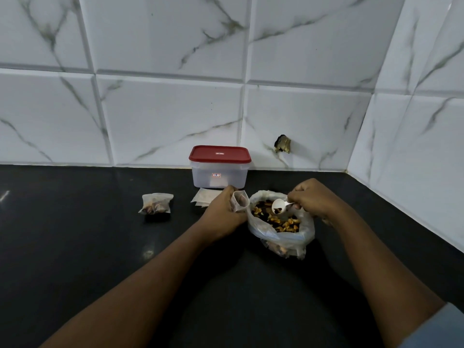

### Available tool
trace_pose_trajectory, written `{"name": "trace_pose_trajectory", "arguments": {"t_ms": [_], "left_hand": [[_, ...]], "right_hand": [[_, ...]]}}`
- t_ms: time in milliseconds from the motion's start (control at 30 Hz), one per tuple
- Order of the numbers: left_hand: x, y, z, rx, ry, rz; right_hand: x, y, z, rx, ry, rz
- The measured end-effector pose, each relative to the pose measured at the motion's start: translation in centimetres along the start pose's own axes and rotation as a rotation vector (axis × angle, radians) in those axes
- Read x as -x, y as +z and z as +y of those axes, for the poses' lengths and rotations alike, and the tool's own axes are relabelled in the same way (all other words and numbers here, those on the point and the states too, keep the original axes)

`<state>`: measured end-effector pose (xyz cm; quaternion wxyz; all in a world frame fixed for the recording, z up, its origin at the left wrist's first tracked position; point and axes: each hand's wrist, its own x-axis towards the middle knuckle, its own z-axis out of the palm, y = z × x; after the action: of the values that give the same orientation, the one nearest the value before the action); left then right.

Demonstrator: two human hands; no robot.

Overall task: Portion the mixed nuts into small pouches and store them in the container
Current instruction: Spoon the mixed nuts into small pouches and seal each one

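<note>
A clear plastic bag (283,237) of mixed nuts (278,221) lies open on the black counter. My right hand (311,197) pinches the handle of a small white spoon (279,205) over the bag's mouth; a few nuts sit in its bowl. Just left of the bag, my left hand (221,209) grips a small pouch (239,202) upright with its mouth open. A filled pouch (156,203) rests further left. Behind stands a clear container (218,175) with its red lid (219,153) on.
Flat unfilled pouches (204,197) lie stacked in front of the container. The black counter (75,234) runs to a marble-tiled wall behind and a side wall on the right (414,159). A dark chipped hole (283,143) marks the back wall.
</note>
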<state>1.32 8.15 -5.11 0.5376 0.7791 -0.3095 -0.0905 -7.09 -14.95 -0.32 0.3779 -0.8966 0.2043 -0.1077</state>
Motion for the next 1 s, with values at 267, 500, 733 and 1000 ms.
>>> {"name": "trace_pose_trajectory", "arguments": {"t_ms": [267,500,733,1000], "left_hand": [[0.0,0.0,0.1,-0.010,-0.004,-0.005],[-0.1,0.0,-0.2,0.008,0.007,-0.013],[-0.3,0.2,-0.7,0.001,0.031,0.033],[-0.2,0.0,-0.6,0.023,0.008,-0.008]], "right_hand": [[-0.1,-0.6,0.1,-0.202,0.006,-0.113],[0.8,1.5,-1.8,-0.591,-0.168,-0.292],[2.0,2.8,-3.0,-0.086,-0.472,-0.193],[1.2,0.3,-2.2,-0.255,-0.430,-0.014]]}}
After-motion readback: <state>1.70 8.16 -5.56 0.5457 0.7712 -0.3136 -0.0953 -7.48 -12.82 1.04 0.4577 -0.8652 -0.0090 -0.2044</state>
